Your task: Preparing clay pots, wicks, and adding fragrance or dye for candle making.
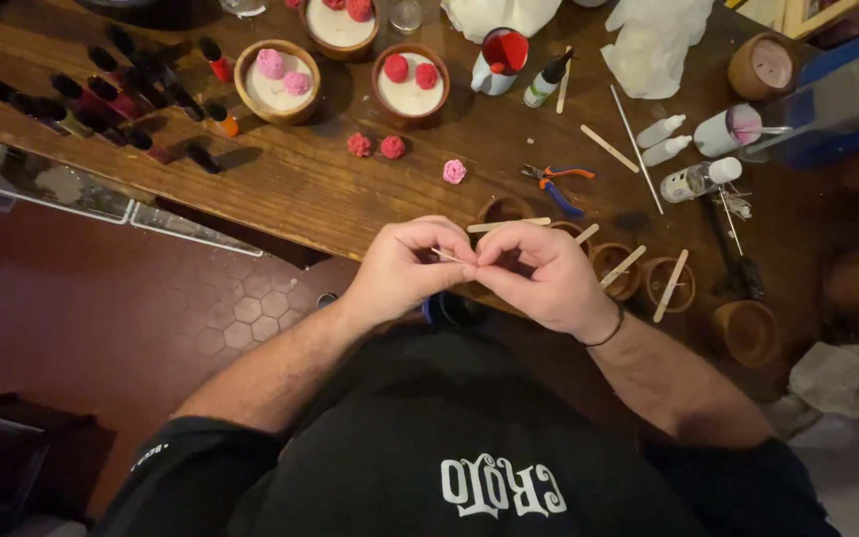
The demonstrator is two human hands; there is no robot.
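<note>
Both your hands are up in front of you at the near edge of the worktop [350, 189], and you've got a thin pale stick [449, 257] pinched between them: the left hand [405, 268] closes its fingers on one end, the right hand [539, 273] curls its fingers tight over the other, so neither is spread open. It looks like you're fitting or preparing a wick piece on that stick, the step just ahead of setting it across a cup. Just beyond your knuckles sit small brown cups [616, 268], several already with a flat wooden stick [670, 284] laid over the rim. The next move, I'd judge, calls for a steady pinch and a level carry to an empty cup, keeping clear of the pliers [554, 182] and the loose pink rose [454, 171] nearby. Farther back, bowls of white wax [275, 82] hold pink and red roses.
</note>
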